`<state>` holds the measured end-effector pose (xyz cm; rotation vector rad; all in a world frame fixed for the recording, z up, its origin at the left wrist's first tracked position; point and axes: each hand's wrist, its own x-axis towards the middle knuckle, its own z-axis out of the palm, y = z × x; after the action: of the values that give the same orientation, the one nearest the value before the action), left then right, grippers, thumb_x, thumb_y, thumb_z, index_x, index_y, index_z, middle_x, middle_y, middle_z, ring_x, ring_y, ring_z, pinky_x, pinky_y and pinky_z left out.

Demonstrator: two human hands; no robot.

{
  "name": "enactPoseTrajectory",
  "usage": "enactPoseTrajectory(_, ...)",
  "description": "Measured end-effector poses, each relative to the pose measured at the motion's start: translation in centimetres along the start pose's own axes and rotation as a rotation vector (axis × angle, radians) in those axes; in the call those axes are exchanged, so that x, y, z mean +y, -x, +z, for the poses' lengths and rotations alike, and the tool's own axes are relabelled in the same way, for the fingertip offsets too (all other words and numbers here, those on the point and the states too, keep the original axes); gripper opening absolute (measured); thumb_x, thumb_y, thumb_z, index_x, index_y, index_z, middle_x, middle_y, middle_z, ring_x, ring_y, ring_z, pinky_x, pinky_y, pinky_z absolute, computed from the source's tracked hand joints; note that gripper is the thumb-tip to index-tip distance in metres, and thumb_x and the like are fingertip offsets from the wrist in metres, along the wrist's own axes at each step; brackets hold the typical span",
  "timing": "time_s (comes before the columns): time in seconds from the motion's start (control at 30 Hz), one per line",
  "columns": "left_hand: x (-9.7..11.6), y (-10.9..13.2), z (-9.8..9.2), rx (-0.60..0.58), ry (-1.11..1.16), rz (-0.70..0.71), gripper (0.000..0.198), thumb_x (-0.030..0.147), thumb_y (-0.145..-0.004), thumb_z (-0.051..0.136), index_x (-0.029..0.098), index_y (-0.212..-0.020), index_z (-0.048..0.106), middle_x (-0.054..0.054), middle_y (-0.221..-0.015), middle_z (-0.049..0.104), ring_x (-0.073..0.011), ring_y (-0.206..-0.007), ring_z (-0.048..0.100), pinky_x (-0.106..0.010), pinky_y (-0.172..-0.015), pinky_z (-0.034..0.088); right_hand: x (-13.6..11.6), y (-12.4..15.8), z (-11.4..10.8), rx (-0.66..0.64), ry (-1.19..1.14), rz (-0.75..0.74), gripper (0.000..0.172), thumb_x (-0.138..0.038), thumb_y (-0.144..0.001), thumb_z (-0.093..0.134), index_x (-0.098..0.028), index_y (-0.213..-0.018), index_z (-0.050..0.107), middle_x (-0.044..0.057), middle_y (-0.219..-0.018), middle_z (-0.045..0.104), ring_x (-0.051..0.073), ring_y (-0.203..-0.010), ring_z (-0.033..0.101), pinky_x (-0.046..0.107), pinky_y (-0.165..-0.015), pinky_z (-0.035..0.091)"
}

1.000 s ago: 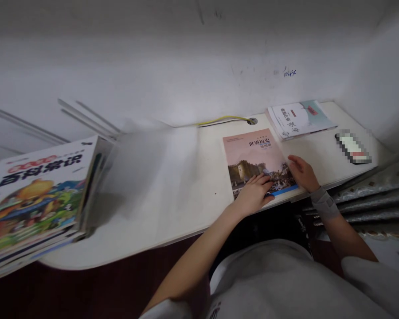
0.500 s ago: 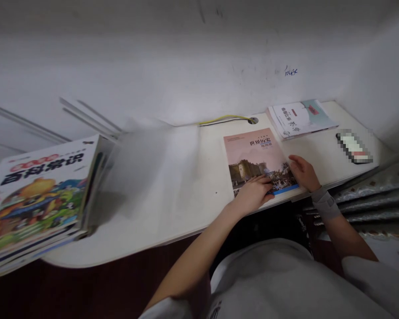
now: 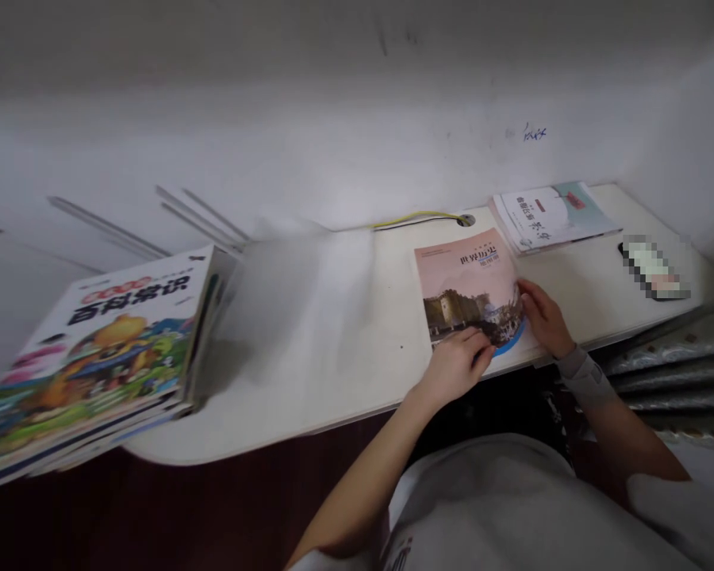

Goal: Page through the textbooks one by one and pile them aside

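The white table (image 3: 309,341) carries a stack of books (image 3: 124,341) at far left and a pink book (image 3: 461,277) at right. The left hand (image 3: 457,361) rests curled on its near edge; the right hand (image 3: 546,319) touches its right edge; whether either pinches, I cannot tell.

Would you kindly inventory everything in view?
Desk: one, white, across the middle
History atlas: one, pink, desk's right half
Book stack: one, multicoloured top cover, left
Other book: at least one, white-and-teal, back right
Phone: one, black, pixelated, right end
Cables: two, yellow and black, desk's back
Cable hole: one, dark, desk's back
Writing: one patch, blue, on wall
Folded fabric: one, silvery, right
Shirt: one, grey, bottom
Wristband: one, grey, right wrist
Left hand: one, bare, atlas's lower edge
Right hand: one, bare, atlas's right edge
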<state>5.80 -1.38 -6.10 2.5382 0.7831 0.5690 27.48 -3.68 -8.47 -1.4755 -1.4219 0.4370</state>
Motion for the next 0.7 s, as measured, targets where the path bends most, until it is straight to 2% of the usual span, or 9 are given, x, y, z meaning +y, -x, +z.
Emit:
enactPoseTrajectory(0.07,-1.6,0.9,-1.0,0.114,-0.052,-0.073,0.025,0.026,-0.094,0.039,0.019,-0.094,0.063,-0.009,-0.105,0.066,-0.0192,-0.103,0.061,-0.034,-0.093,0.049,-1.4,-0.5,1.4,-0.107,-0.018,-0.087,0.051,-0.046,-0.094,0.035,-0.021,-0.137,0.045,0.01,-0.137,0.052,0.022,-0.127,0.048,0.041,-0.108,0.039)
enactPoseTrajectory(0.13,-3.7,2.2,-2.1,0.198,-0.216,-0.242,0.028,0.025,-0.093,0.04,0.018,-0.109,0.061,-0.013,-0.124,0.059,-0.025,-0.123,0.05,-0.044,-0.104,0.041,-2.6,-1.3,2.9,-0.23,0.012,-0.198,0.055,-0.046,-0.094,0.036,-0.022,-0.143,0.037,0.009,-0.147,0.04,0.022,-0.136,0.037,0.042,-0.112,0.033)
enactPoseTrajectory(0.23,-7.1,4.5,-3.0,0.178,-0.448,-0.548,0.049,0.032,-0.088,0.05,0.011,-0.132,0.046,-0.022,-0.144,0.04,-0.0386,-0.138,0.029,-0.061,-0.107,0.028,-4.1,-2.7,5.3,-0.441,0.115,-0.384,0.059,-0.045,-0.092,0.043,-0.022,-0.145,0.034,0.009,-0.152,0.033,0.024,-0.141,0.027,0.046,-0.115,0.026)
enactPoseTrajectory(0.3,-8.8,6.0,-3.1,0.151,-0.477,-0.661,0.064,0.037,-0.085,0.055,0.006,-0.138,0.037,-0.029,-0.147,0.031,-0.0434,-0.138,0.024,-0.064,-0.104,0.028,-4.8,-3.3,7.0,-0.559,0.212,-0.489,0.062,-0.047,-0.09,0.049,-0.021,-0.144,0.036,0.011,-0.151,0.034,0.026,-0.141,0.026,0.049,-0.114,0.025)
enactPoseTrajectory(0.4,-10.5,7.6,-2.9,0.202,-0.393,-0.632,0.068,0.029,-0.085,0.055,0.003,-0.142,0.027,-0.033,-0.145,0.031,-0.0408,-0.137,0.029,-0.058,-0.103,0.036,-5.7,-3.4,9.6,-0.665,0.378,-0.589,0.065,-0.051,-0.085,0.055,-0.02,-0.141,0.041,0.014,-0.149,0.036,0.03,-0.14,0.026,0.053,-0.113,0.023)
enactPoseTrajectory(0.5,-11.0,8.5,-2.6,0.289,-0.312,-0.577,0.067,0.015,-0.084,0.05,0.004,-0.144,0.021,-0.031,-0.145,0.032,-0.0358,-0.136,0.033,-0.053,-0.102,0.04,-6.4,-3.2,11.7,-0.712,0.5,-0.648,0.064,-0.052,-0.084,0.058,-0.018,-0.137,0.046,0.016,-0.147,0.039,0.032,-0.139,0.03,0.054,-0.112,0.022)
enactPoseTrajectory(0.6,-11.0,8.8,-2.6,0.306,-0.259,-0.601,0.065,0.009,-0.084,0.044,0.006,-0.145,0.021,-0.027,-0.147,0.033,-0.0324,-0.136,0.035,-0.05,-0.103,0.041,-6.8,-3.0,13.0,-0.714,0.55,-0.666,0.061,-0.051,-0.084,0.059,-0.017,-0.134,0.05,0.018,-0.145,0.042,0.033,-0.136,0.034,0.054,-0.112,0.021)
enactPoseTrajectory(0.7,-10.8,9.0,-3.4,0.315,-0.227,-0.654,0.058,0.01,-0.086,0.04,0.006,-0.142,0.028,-0.025,-0.144,0.039,-0.0305,-0.132,0.043,-0.047,-0.102,0.044,-6.8,-3.1,13.6,-0.707,0.558,-0.654,0.057,-0.051,-0.084,0.059,-0.019,-0.131,0.052,0.016,-0.143,0.046,0.034,-0.134,0.038,0.055,-0.111,0.021)
